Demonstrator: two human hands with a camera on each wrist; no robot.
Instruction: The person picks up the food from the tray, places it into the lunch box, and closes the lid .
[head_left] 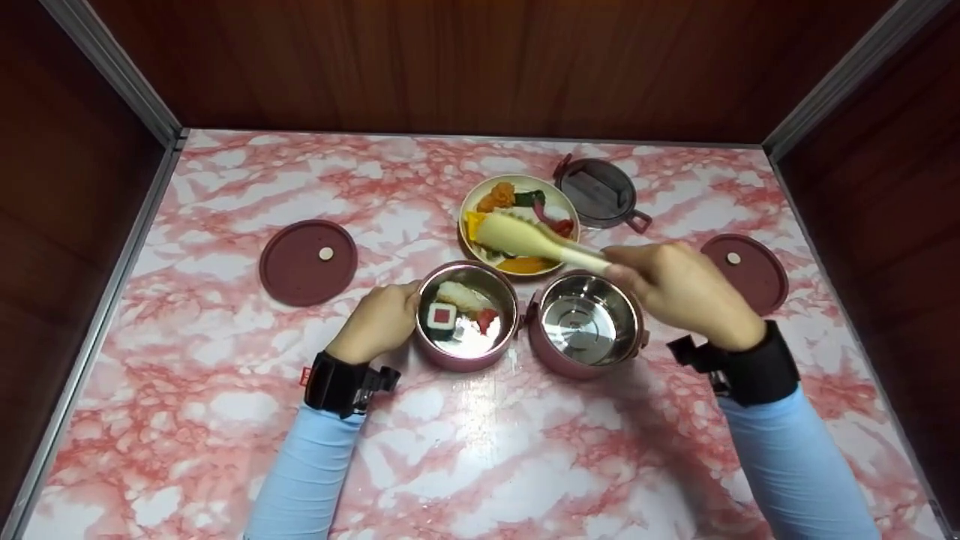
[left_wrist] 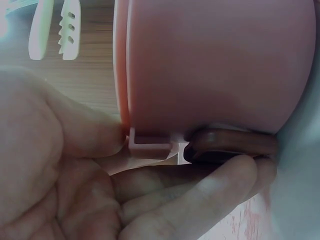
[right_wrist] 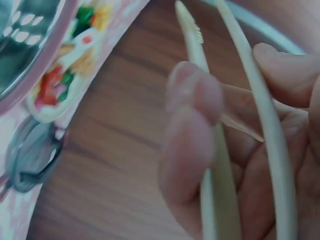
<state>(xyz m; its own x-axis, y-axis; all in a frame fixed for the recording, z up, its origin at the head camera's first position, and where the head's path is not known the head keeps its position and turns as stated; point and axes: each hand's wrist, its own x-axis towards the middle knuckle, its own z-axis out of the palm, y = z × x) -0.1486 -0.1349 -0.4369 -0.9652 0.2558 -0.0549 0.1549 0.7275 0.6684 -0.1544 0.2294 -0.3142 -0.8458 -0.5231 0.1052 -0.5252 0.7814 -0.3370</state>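
Note:
My right hand (head_left: 686,289) grips cream plastic tongs (head_left: 517,236) by the arms, their head over the food plate. In the right wrist view the tong arms (right_wrist: 267,125) stand apart, with nothing between their tips. My left hand (head_left: 379,322) holds the left side of a pink steel-lined pot (head_left: 466,363); the left wrist view has its thumb near the rim and fingers at the brown latch (left_wrist: 235,142). Inside lie a square sushi roll (head_left: 442,316), a pale piece of food (head_left: 454,292) and a red one (head_left: 487,321). A second pink pot (head_left: 585,330), bare inside, stands right beside it.
The cream plate (head_left: 517,178) behind the pots carries several colourful foods. A dark lid with handles (head_left: 596,191) lies at its right. Maroon round lids lie to the left (head_left: 307,266) and right (head_left: 754,277). Wooden walls (head_left: 480,67) enclose the marbled table.

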